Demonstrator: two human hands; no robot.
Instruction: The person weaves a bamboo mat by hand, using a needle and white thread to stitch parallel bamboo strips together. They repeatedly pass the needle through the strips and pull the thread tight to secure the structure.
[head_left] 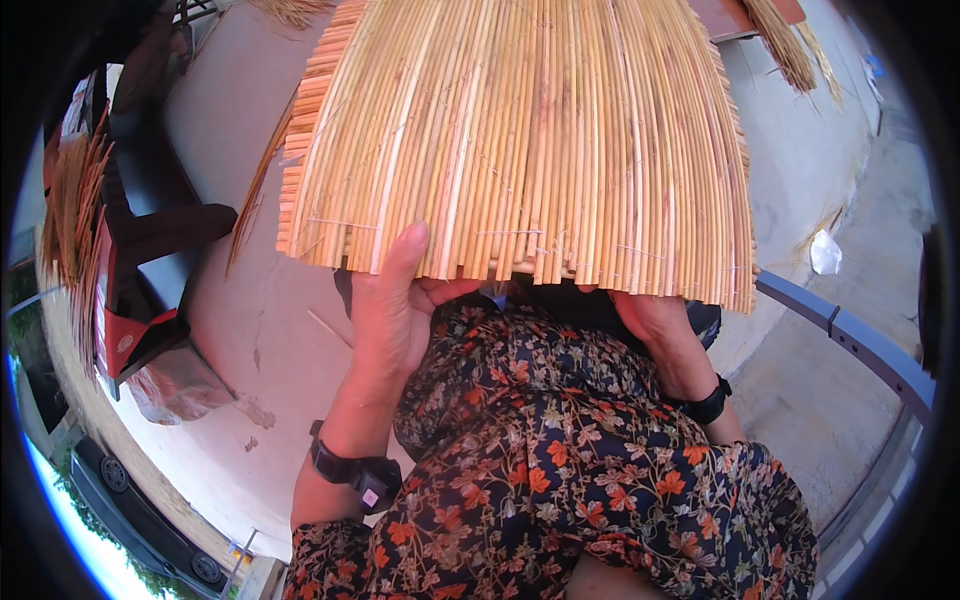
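A broad mat of straw-coloured reed stalks (530, 140), laid side by side and stitched with thin thread, spreads in front of me from the top of the view down to my lap. My left hand (395, 305) grips its near edge left of the middle, thumb on top and fingers underneath. Beneath the near edge, towards the right, my right hand (645, 315) supports the mat; its fingers are mostly hidden under the stalks. The stalk ends along the near edge are slightly uneven. More stalk ends show in a thick layer down the left side.
At the left, bundles of long stalks (75, 190) lie by a dark red seat or frame (150, 330). More stalks (785, 45) hang at the upper right. A grey metal bar (850, 325) crosses right of me. A white scrap (825, 252) lies on the floor. Outside stands a dark car (140, 510).
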